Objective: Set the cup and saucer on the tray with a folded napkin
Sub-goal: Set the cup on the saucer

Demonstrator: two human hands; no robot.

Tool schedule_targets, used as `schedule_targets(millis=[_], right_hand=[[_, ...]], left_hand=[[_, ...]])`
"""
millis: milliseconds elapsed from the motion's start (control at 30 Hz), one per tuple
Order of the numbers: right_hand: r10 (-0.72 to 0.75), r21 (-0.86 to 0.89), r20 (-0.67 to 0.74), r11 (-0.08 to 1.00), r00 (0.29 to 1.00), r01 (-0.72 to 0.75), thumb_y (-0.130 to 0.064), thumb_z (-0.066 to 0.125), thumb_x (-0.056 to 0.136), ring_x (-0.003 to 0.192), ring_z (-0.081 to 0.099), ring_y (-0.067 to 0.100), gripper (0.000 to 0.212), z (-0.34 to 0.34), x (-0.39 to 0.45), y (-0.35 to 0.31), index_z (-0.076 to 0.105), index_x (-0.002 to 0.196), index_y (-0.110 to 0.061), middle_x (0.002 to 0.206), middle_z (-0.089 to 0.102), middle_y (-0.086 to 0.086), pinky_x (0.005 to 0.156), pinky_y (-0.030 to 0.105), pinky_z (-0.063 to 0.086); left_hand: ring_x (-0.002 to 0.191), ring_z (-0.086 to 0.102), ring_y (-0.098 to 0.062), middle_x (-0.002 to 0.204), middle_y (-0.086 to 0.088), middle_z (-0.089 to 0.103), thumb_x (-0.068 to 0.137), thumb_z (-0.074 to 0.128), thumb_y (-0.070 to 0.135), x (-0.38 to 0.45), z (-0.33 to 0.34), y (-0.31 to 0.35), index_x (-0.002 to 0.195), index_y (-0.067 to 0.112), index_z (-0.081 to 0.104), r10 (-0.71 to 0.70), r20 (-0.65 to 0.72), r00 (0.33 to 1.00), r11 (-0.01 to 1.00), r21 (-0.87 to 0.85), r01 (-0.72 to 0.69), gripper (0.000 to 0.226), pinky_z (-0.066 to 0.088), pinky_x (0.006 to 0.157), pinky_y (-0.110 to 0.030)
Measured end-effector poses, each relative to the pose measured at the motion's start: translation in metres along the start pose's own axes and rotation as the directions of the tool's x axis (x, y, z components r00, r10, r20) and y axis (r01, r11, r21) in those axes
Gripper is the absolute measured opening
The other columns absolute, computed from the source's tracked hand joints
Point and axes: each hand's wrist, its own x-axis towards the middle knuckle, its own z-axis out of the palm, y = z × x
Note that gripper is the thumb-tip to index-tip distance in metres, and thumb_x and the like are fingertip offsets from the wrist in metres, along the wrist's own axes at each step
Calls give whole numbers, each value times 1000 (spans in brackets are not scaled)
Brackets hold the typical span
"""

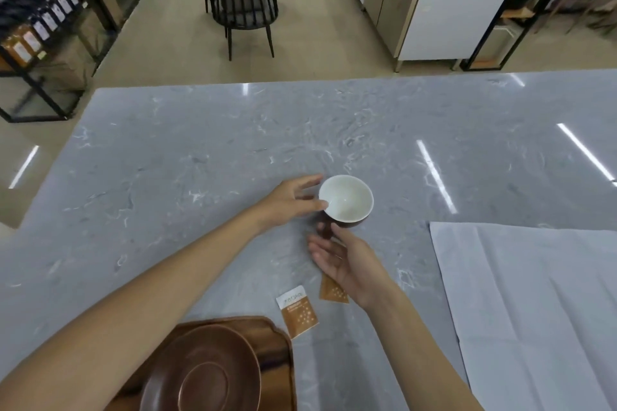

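The cup, white inside and dark brown outside, is at the middle of the grey marble counter, tilted a little toward me. My left hand holds its left side, thumb on the rim and fingers behind the wall. My right hand is just below the cup with its fingers spread, its thumb touching the brown handle. The brown saucer rests on the wooden tray at the near edge. A white napkin lies spread flat at the right.
Two small orange-and-white sachets lie between the tray and my right hand: one in full view, the other partly under my wrist. Beyond the counter's far edge stand a black chair, bottle shelves at the left and steel cabinets at the right.
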Motion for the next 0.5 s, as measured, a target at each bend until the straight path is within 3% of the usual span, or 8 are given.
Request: schedule_targets(millis=[100, 367, 500], right_hand=[[-5, 56, 25, 998, 1000, 4, -21, 57, 103, 86, 75, 19, 33, 2, 7, -1, 69, 121, 3, 100, 77, 15, 74, 24, 63], [-64, -18, 65, 998, 996, 66, -14, 53, 104, 88, 74, 19, 26, -4, 8, -2, 71, 109, 4, 92, 74, 14, 81, 22, 62], [-88, -43, 41, 995, 995, 90, -11, 52, 105, 87, 73, 17, 24, -5, 2, -1, 71, 103, 3, 88, 73, 11, 82, 22, 62]], left_hand=[[127, 58, -1, 141, 3, 60, 90, 70, -1, 7, 0, -3, 146, 17, 48, 25, 88, 996, 999, -40, -21, 63, 51, 97, -17], [135, 53, -9, 149, 4, 54, 90, 70, -1, 5, 4, -11, 147, 23, 50, -9, 103, 995, 968, -248, 34, 65, 52, 106, -41], [132, 55, -11, 149, 3, 53, 88, 71, -5, -3, 12, -11, 146, 22, 50, -46, 45, 998, 940, -336, 59, 68, 52, 105, -43]])
